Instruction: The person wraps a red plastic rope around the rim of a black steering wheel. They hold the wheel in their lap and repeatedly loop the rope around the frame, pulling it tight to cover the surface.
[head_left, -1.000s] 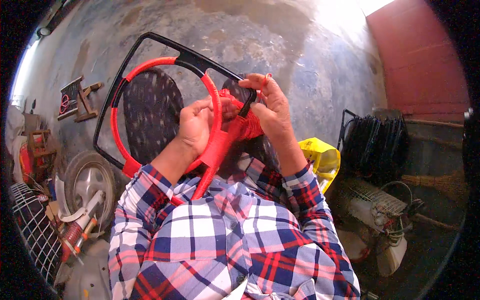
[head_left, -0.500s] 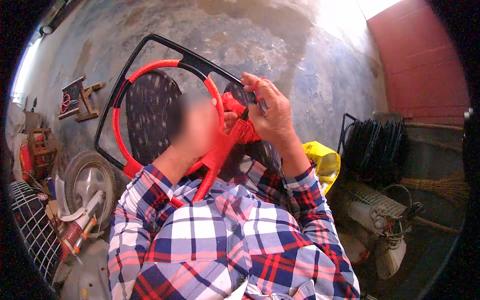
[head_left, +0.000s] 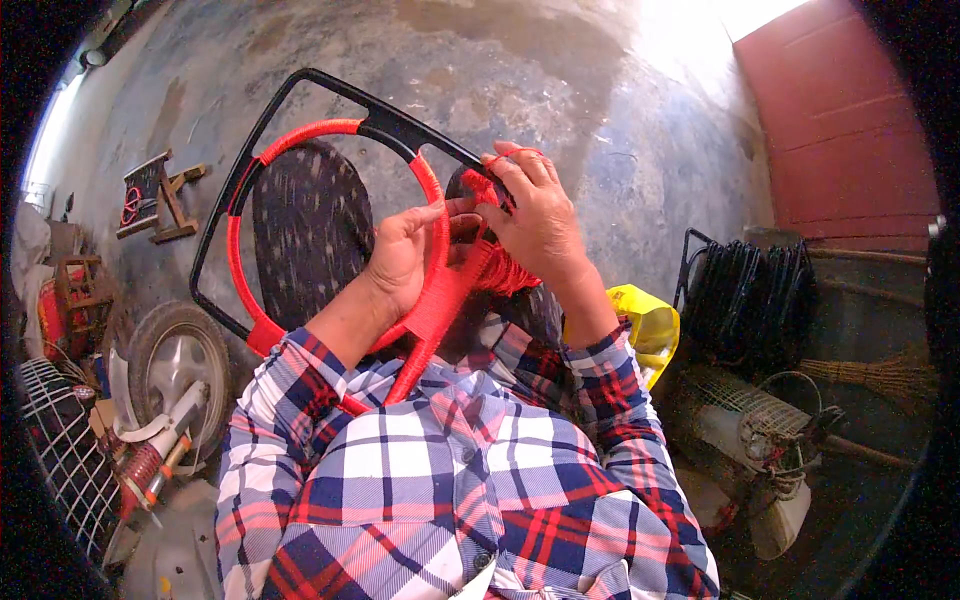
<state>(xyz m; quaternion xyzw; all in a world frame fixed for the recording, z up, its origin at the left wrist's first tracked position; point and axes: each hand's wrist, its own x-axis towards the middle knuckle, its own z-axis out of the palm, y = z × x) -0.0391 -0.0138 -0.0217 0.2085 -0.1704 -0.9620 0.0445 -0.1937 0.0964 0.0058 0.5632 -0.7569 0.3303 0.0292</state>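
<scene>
Across my lap lies a black metal frame [head_left: 270, 107] with a round inner hoop [head_left: 235, 262], much of it wound with red cord. My left hand [head_left: 400, 260] is closed on the hoop's right side, thumb in front and fingers passing behind it. Opposite, my right hand [head_left: 540, 220] is closed in a pinch on red cord [head_left: 483, 188]; a strand loops over its fingers. The fingertips of both hands nearly meet beside the frame's black bar. A bunch of loose red cord [head_left: 510, 272] hangs below my right hand, partly hidden by it.
A yellow plastic bag [head_left: 645, 325] sits beside my right arm. Black metal frames [head_left: 755, 295] are stacked farther right, near a broom [head_left: 870, 370]. On the left are a wheel [head_left: 182, 360], a wire basket [head_left: 65, 450] and a small wooden-legged stool [head_left: 160, 197].
My right hand has turned slightly and lowered its fingers. A dark, shiny tool-like thing near it is out of sight now. The frame has stayed in place.
</scene>
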